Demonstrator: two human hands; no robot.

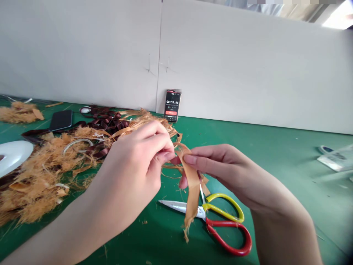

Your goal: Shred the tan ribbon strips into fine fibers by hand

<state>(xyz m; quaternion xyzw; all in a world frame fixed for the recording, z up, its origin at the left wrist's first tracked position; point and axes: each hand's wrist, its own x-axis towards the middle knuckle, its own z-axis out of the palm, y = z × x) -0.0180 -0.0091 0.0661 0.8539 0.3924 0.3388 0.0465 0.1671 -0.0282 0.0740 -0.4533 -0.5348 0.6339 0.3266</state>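
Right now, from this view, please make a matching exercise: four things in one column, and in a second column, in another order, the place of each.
Things:
1. tan strip
2. scissors
3. phone
4. dark ribbon

Places:
A. upright against the white wall
B. heaped left of the hands
C. held by the left hand and right hand
D. lying on the green table, below the hands

Pairs: 1-C, 2-D, 3-A, 4-B
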